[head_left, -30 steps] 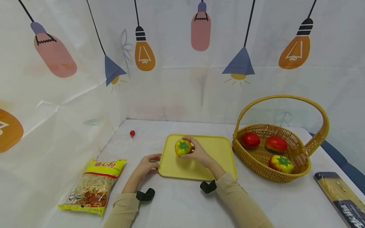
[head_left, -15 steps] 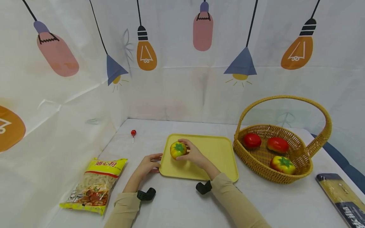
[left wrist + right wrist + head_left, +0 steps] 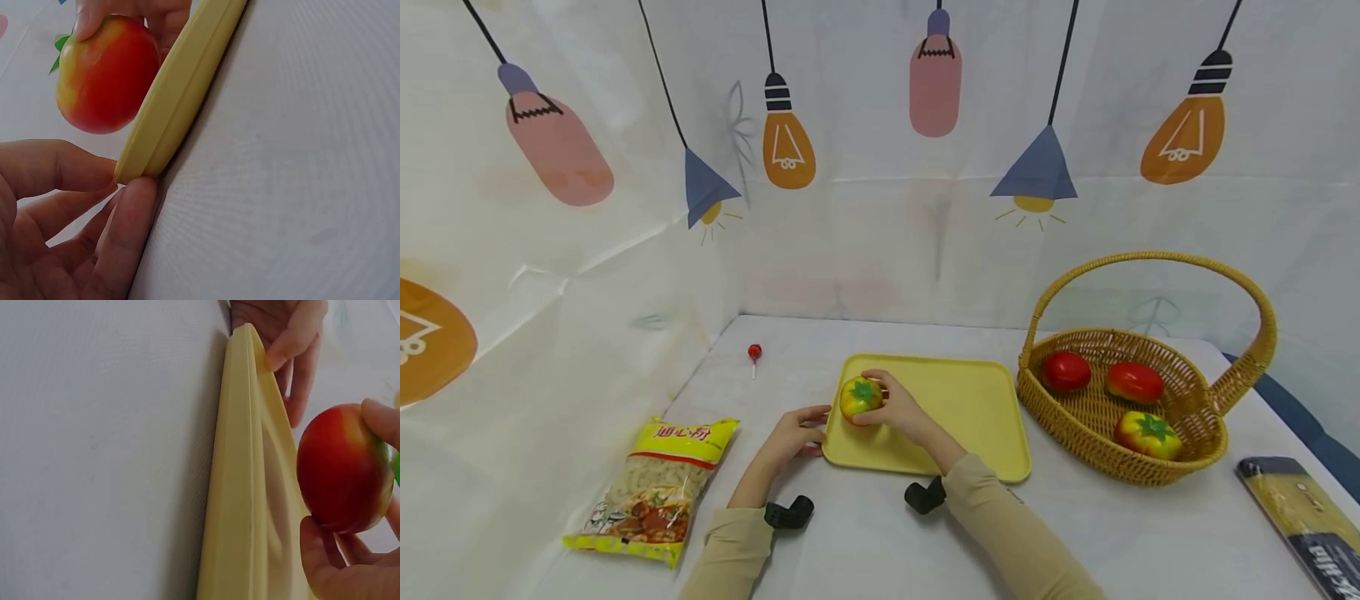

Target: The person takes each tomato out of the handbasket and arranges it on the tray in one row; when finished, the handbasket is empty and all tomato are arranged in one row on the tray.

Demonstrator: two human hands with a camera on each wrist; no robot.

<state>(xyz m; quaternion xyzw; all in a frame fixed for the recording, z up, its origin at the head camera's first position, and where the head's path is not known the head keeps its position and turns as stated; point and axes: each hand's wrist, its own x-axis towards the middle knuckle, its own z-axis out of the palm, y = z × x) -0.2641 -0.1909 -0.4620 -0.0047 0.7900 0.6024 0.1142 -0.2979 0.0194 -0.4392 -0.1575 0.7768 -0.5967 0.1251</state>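
Note:
My right hand [image 3: 901,412] holds a red and yellow toy tomato [image 3: 859,401] with green leaves between thumb and fingers. It is over the left part of a yellow tray [image 3: 958,408]. In the right wrist view the tomato [image 3: 340,472] shows its red side and sits above the tray's rim. At the tray's left edge, my left hand [image 3: 788,435] pinches the rim. The left wrist view shows thumb and forefinger meeting at the tray's corner [image 3: 162,106].
A wicker basket [image 3: 1075,433] with a tall handle stands at the right, holding two red toy vegetables and another toy tomato [image 3: 1147,434]. A pasta bag [image 3: 651,492] lies at the left, a lollipop [image 3: 755,353] behind it. A dark and tan packet [image 3: 1303,517] lies far right.
My right hand has carried the toy tomato leftward and slightly down over the tray. The left hand keeps its place at the tray's edge.

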